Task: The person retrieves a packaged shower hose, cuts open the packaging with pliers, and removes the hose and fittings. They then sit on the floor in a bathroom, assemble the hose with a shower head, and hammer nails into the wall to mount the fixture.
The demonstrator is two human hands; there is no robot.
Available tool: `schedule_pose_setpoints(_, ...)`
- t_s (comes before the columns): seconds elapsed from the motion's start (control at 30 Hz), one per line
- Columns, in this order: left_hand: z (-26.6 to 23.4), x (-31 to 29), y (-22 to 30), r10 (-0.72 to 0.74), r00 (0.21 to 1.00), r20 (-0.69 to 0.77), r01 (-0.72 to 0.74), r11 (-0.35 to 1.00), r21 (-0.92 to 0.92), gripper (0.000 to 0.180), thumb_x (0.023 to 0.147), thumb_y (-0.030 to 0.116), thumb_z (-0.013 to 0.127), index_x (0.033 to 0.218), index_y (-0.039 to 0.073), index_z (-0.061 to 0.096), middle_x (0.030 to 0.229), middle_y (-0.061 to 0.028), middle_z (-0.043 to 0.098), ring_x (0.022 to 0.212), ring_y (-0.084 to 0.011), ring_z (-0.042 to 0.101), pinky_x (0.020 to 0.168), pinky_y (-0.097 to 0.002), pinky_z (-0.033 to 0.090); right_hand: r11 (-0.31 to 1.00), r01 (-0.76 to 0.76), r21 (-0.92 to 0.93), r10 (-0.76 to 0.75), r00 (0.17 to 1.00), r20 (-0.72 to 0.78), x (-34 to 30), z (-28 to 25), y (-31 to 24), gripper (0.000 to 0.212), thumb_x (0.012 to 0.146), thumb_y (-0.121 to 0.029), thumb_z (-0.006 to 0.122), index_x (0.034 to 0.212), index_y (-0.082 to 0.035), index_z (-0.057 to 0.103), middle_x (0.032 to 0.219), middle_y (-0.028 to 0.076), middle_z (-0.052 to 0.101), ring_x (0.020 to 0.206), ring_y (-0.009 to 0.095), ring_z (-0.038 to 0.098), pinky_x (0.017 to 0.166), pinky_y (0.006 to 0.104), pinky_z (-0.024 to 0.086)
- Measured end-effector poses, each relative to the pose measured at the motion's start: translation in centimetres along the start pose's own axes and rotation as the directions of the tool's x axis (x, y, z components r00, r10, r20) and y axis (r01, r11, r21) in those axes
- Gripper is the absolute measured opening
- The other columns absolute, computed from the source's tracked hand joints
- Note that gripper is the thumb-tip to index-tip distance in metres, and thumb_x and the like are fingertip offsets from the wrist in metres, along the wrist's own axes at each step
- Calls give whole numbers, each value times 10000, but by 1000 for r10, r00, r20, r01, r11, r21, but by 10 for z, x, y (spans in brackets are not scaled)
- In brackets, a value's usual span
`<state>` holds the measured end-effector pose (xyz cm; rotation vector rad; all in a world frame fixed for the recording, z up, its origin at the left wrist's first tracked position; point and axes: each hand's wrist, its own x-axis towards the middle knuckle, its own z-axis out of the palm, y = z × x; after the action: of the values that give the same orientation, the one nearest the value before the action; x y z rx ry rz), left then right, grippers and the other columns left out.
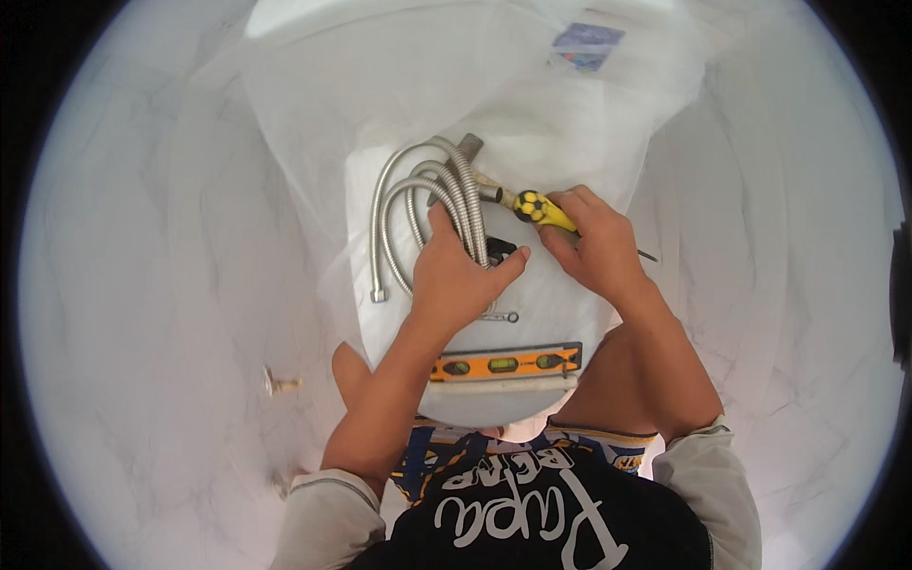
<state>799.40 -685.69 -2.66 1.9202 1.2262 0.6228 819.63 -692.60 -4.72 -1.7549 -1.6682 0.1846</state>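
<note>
My left hand [454,275] grips the lower part of a coiled, silvery flexible metal hose [388,195]; its strands run between my index finger and my thumb, and the other fingers are hidden. To the right, my right hand [600,242] is closed around a yellow-and-black screwdriver [538,208], its handle end toward the hose and its thin shaft sticking out past my hand. A hammer [468,148] lies partly under the coil. Beside my left thumb sits a black object [501,250], too covered to name.
Close to me on the white round-ended surface [380,323] lie a small wrench [499,316], an orange spirit level [503,363] and a whitish rod [503,385]. Clear plastic sheeting [313,123] spreads at the far side. A small metal fitting [282,384] rests on the floor at left.
</note>
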Motion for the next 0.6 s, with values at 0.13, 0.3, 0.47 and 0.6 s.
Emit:
schedule_pose_setpoints(0.13,-52,-212,46,18,994,105,-10,997,-76,959,778,407,916,1365,-122,373,1041,-264,733,949,-377,764,824,-412,608,979,-22,-201,-2,993,-116,-179,-84,-178,290,924,-182,760,1192,-87,706,1040,74,683,907,300,704,725,427,579)
schedule_pose_setpoints(0.3,-225,-240,110,-15,963,268,77,972,-223,1075,757,486,940,1421,-159,394,1134,-291,714,1030,-344,748,887,-384,591,925,-332,-183,336,942,-13,-165,-155,-374,295,936,-201,746,1203,-81,706,1048,83,694,982,288,697,758,439,583)
schedule_pose_setpoints(0.47,-317,-183,141,42,926,375,64,962,-265,1148,758,483,959,1522,-136,367,1207,-291,707,1102,-306,721,940,-360,573,898,-303,-320,293,953,-79,-84,-161,-434,315,927,-210,770,1201,-68,707,1082,89,706,1029,287,693,787,439,586)
schedule_pose_setpoints(0.6,-360,-133,165,126,967,223,-38,931,-362,1064,785,541,931,1467,-120,451,990,-220,763,949,-262,755,899,-374,575,887,-258,-383,234,966,-108,-21,-175,-455,356,910,-212,792,1218,-53,707,1125,106,705,1055,297,687,803,443,587)
